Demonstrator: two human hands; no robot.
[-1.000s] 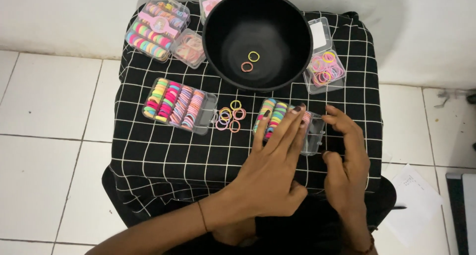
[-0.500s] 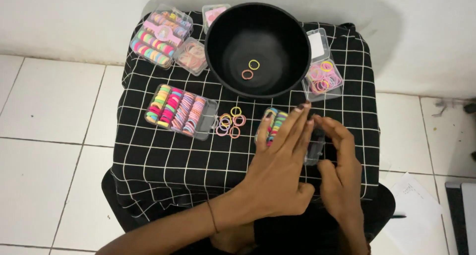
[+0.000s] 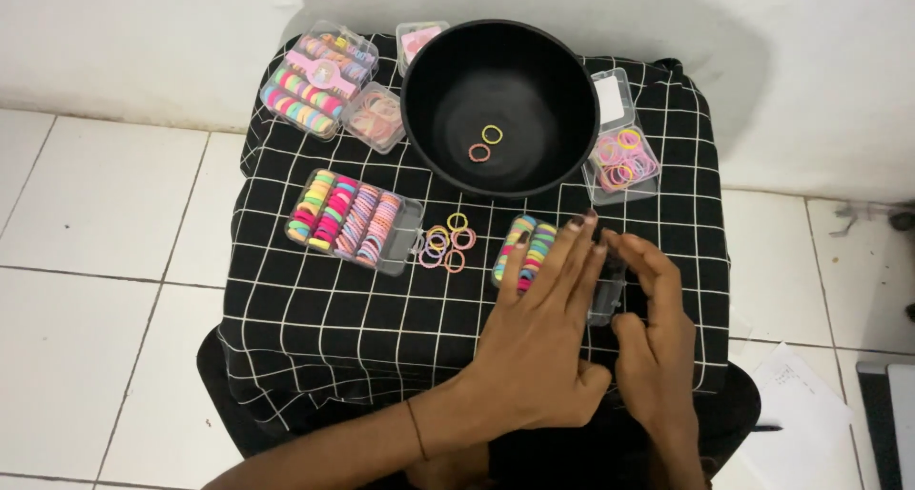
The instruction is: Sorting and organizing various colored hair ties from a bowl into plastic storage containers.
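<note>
My left hand [image 3: 538, 342] lies flat with fingers spread over a small clear plastic box of coloured hair ties [image 3: 527, 247], covering most of it. My right hand [image 3: 653, 342] is beside it with curled fingers touching the box's clear right end [image 3: 608, 297]. A big black bowl [image 3: 443, 80] stands behind the box and holds two small rings, one yellow and one orange [image 3: 486, 142]. Several loose coloured rings [image 3: 444, 242] lie on the cloth left of the box.
A black checked cloth [image 3: 315, 309] covers a small table over white floor tiles. An open clear box of hair ties [image 3: 353, 220] sits at the left, two more boxes [image 3: 319, 80] at the back left, another [image 3: 621, 156] right of the bowl. Paper [image 3: 796, 404] lies on the floor.
Both hands stay on the small box; the fingers of my left hand have shifted slightly over it and my right hand's fingers have curled closer to its right end.
</note>
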